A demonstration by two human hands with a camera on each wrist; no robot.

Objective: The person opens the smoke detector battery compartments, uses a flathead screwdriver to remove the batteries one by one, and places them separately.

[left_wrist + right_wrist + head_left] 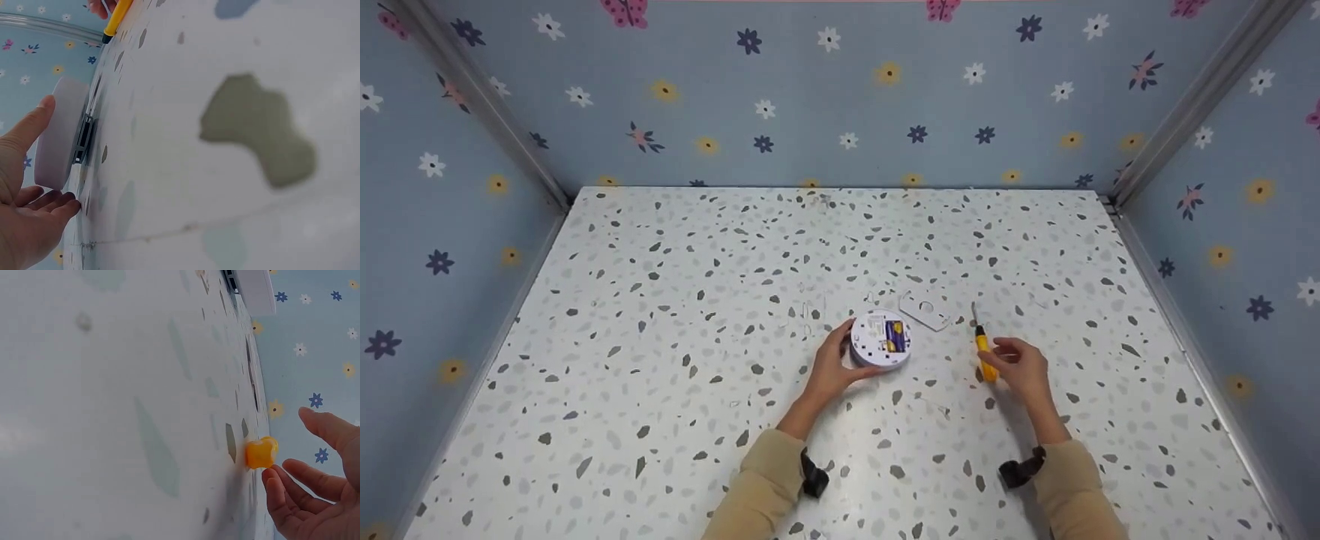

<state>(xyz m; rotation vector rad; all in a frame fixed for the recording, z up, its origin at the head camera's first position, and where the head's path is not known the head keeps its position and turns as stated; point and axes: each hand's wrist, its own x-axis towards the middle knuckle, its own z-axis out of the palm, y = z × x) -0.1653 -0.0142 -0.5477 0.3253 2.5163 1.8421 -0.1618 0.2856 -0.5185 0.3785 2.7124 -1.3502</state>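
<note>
A round white smoke detector [871, 349] lies back side up near the middle of the table, two batteries [895, 337] showing in its compartment. My left hand [829, 373] grips its rim, thumb on the near side and fingers on the far left. In the left wrist view, grey vents [84, 138] face the tabletop under the detector's white body [62, 132]. To the right, a yellow screwdriver [985, 351] lies with its shaft pointing away. Beside its handle [261, 453] is my right hand [1024, 369], fingers loosely bent and thumb apart, not gripping it.
A flat white mounting plate [936, 318] with a round hole lies just behind and right of the detector. The speckled white table [660, 375] is bounded by flowered blue panels [810, 90] at the back and both sides.
</note>
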